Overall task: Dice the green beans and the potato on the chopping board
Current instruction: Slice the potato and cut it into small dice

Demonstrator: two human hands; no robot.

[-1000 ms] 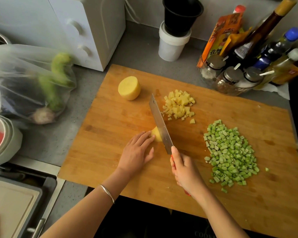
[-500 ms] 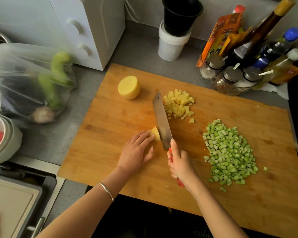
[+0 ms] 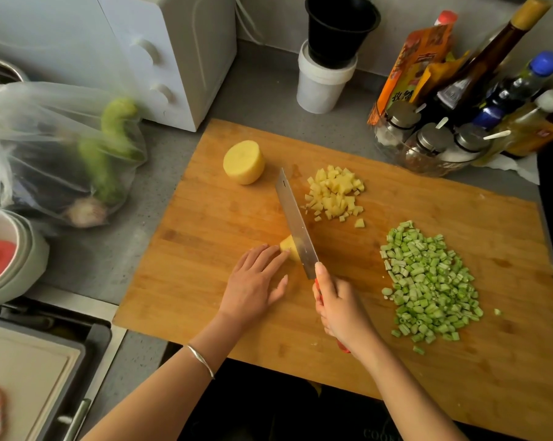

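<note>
On the wooden chopping board (image 3: 205, 281) my left hand (image 3: 252, 281) holds down a small yellow potato piece (image 3: 288, 245) with its fingertips. My right hand (image 3: 340, 307) grips the red handle of a knife (image 3: 295, 224), whose blade rests against the right side of that piece. A half potato (image 3: 244, 161) stands at the board's far edge. A heap of diced potato (image 3: 334, 194) lies right of the blade. Diced green beans (image 3: 429, 286) form a large pile on the board's right side.
A clear bag of vegetables (image 3: 61, 154) lies left of the board beside a white appliance (image 3: 173, 58). Stacked black and white cups (image 3: 329, 58) stand behind the board. Spice jars (image 3: 428, 144) and bottles (image 3: 491, 74) crowd the back right. A tray (image 3: 30, 370) sits bottom left.
The knife blade rose off the potato piece, shifted slightly, and came back down against it. My left hand stays on the piece.
</note>
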